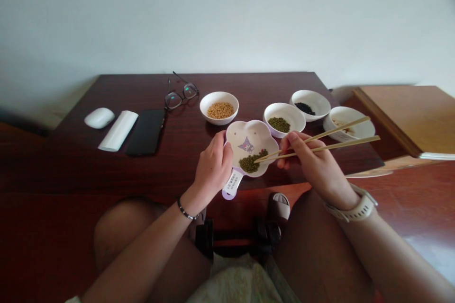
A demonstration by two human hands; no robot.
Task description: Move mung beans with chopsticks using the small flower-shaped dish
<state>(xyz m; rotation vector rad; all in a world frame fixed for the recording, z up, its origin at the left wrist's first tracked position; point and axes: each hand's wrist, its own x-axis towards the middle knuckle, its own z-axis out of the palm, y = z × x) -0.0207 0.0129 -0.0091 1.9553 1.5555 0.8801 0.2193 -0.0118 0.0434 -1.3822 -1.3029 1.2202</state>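
My left hand grips the left rim of a flower-shaped white and purple bowl with a short labelled handle. The bowl is held tilted over the table's front edge, a cartoon figure on its inside. Green mung beans lie gathered in its lower part, with a few reddish beans among them at the right. In my right hand is a pair of wooden chopsticks. Their tips touch the mung beans inside the bowl. Just beyond stands a white bowl holding more mung beans.
On the dark wooden table are a bowl of soybeans, a bowl with black beans and a bowl with pale pieces. Glasses, a black phone, a white case and a white mouse lie left.
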